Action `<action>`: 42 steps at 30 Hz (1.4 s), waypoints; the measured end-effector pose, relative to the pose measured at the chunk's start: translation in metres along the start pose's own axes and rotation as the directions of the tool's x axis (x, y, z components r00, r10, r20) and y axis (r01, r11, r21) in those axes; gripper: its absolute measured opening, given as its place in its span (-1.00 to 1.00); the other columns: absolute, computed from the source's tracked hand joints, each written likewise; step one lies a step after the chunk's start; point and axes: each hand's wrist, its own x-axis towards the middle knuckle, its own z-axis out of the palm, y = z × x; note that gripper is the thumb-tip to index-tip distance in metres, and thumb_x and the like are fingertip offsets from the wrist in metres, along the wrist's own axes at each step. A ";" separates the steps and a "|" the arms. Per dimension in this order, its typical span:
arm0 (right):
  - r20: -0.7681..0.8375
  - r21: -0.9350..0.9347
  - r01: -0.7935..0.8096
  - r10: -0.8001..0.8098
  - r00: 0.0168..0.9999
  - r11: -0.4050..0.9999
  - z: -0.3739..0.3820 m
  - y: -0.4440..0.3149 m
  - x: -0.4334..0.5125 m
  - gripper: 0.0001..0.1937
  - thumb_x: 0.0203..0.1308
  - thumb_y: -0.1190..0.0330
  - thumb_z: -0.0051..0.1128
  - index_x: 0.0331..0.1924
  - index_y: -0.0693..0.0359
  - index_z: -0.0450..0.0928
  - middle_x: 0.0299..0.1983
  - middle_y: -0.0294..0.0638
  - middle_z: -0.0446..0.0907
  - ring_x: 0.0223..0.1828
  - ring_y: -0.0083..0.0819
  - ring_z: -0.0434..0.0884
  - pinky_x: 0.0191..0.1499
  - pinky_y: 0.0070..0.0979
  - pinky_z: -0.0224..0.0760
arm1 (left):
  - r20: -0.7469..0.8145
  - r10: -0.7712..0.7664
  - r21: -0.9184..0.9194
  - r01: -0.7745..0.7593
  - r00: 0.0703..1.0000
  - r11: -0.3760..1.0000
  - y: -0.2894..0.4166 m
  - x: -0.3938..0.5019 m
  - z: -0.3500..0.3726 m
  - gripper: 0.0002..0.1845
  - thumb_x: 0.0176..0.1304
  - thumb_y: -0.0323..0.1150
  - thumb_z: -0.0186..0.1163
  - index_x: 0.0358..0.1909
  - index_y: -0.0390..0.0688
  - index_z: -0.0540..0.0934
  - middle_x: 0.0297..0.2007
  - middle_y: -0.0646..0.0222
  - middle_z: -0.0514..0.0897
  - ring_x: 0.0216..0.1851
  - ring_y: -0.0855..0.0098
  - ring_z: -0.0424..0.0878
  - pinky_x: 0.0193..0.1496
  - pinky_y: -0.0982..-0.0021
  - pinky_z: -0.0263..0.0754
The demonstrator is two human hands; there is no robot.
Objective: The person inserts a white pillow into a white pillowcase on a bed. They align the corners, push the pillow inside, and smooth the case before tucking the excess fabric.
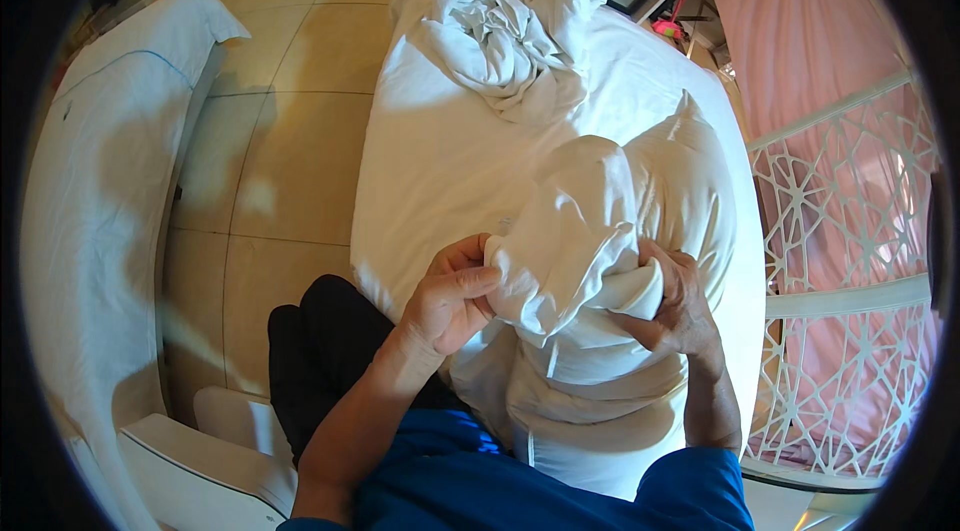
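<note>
Between my hands hangs a white pillowcase (577, 193), its open edge facing me in loose folds. My left hand (454, 291) pinches the left side of that edge between thumb and fingers. The right side of the cloth is gripped by my right hand (671, 298), some of whose fingers are hidden in the folds. Just beyond my right hand, a plump white pillow (690, 178) lies on the bed with one corner pointing up. Closer to my body, more white pillows (600, 411) are stacked under the cloth.
A heap of crumpled white bedding (510, 28) covers the far end of the white-sheeted bed (427, 178). To the left, beyond the tiled floor (300, 163), runs another white-covered bed (97, 193). A white lattice screen (840, 208) and a pink curtain (802, 28) stand along the right.
</note>
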 end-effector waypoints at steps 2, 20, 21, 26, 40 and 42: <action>0.020 -0.010 -0.031 0.032 0.999 0.999 0.003 0.000 0.001 -0.54 -0.27 0.35 0.41 -0.18 0.26 0.50 -0.39 -0.10 0.58 -0.35 -0.07 0.68 -0.26 -0.22 0.53 | -0.205 -0.130 0.062 0.146 0.970 0.987 0.002 0.004 0.027 -0.59 0.32 -0.38 0.30 0.14 -0.33 0.51 -0.01 0.21 0.67 0.01 0.39 0.66 0.09 0.36 0.58; -0.062 0.104 0.041 -0.034 0.997 0.994 0.053 0.020 0.023 -0.38 -0.20 0.39 0.51 0.07 0.27 0.51 -0.02 -0.02 0.68 -0.01 0.01 0.70 0.01 -0.26 0.60 | -0.350 0.121 0.297 -0.013 0.929 0.955 0.007 0.023 0.015 -0.36 -0.10 -0.70 0.06 0.17 -0.27 0.54 0.08 0.19 0.67 0.11 0.25 0.64 0.26 0.24 0.50; -0.071 0.073 0.068 -0.063 0.996 0.995 0.056 0.019 0.026 -0.37 -0.20 0.39 0.51 0.08 0.27 0.51 -0.02 -0.01 0.68 -0.01 0.01 0.70 0.01 -0.27 0.60 | -0.332 0.094 0.269 -0.001 0.939 0.963 0.008 0.019 0.010 -0.37 -0.08 -0.69 0.08 0.17 -0.28 0.53 0.08 0.19 0.67 0.11 0.26 0.64 0.25 0.25 0.50; 0.047 0.069 0.049 -0.053 0.998 0.996 0.061 0.022 0.041 -0.44 -0.19 0.42 0.50 0.04 0.22 0.59 -0.09 -0.06 0.69 -0.06 -0.05 0.71 -0.03 -0.31 0.58 | -0.303 0.026 0.034 -0.016 0.953 0.999 0.011 0.017 0.019 -0.47 0.06 -0.55 0.25 0.16 -0.33 0.53 0.06 0.21 0.67 0.10 0.30 0.64 0.23 0.26 0.51; 0.072 -0.054 0.053 -0.049 0.996 0.997 0.082 0.010 0.057 -0.72 -0.11 0.34 0.46 -0.26 0.10 0.62 -0.28 -0.12 0.69 -0.24 -0.10 0.70 -0.30 -0.18 0.53 | -0.366 0.136 0.229 -0.052 0.921 0.972 0.031 0.010 -0.012 -0.68 0.19 -0.63 0.24 0.02 -0.35 0.60 -0.09 0.18 0.73 -0.08 0.33 0.72 0.00 0.31 0.64; 0.059 -0.050 0.101 -0.098 0.993 0.994 0.082 0.008 0.057 -0.71 -0.13 0.37 0.46 -0.26 0.12 0.61 -0.26 -0.13 0.68 -0.25 -0.11 0.70 -0.27 -0.20 0.53 | -0.396 0.176 0.298 -0.055 0.901 0.953 0.029 0.014 -0.011 -0.68 0.22 -0.62 0.23 0.04 -0.34 0.59 -0.06 0.17 0.72 -0.07 0.33 0.72 0.01 0.31 0.64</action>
